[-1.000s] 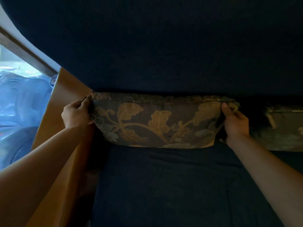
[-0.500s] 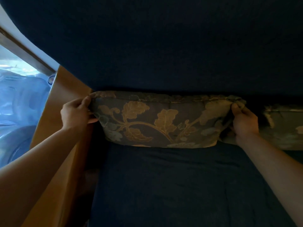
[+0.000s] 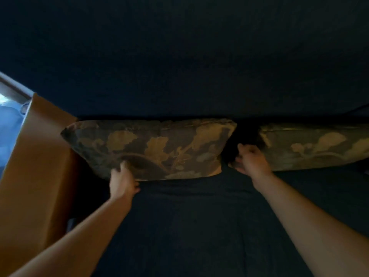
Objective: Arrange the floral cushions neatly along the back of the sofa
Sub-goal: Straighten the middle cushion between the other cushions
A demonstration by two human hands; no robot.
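A dark floral cushion [image 3: 159,148] with gold leaves leans upright against the navy sofa back [image 3: 189,66], at the sofa's left end. My left hand [image 3: 122,179] grips its lower left edge, and the thumb presses a dent into the front. A second floral cushion [image 3: 315,148] stands to the right, partly cut off by the frame edge. My right hand [image 3: 251,159] is in the dark gap between the two cushions. Its fingers are loosely spread, close to the second cushion's lower left corner, and hold nothing. The picture is motion-blurred.
The navy seat [image 3: 189,226] stretches toward me under both forearms. A tan sofa arm [image 3: 38,176] borders the left cushion. Beyond it at far left is a bright window [image 3: 8,126].
Both hands have let go of the left cushion's top corners. My left hand dropped to its lower edge, and my right hand moved down into the gap. The view shifted right, showing more of the second cushion.
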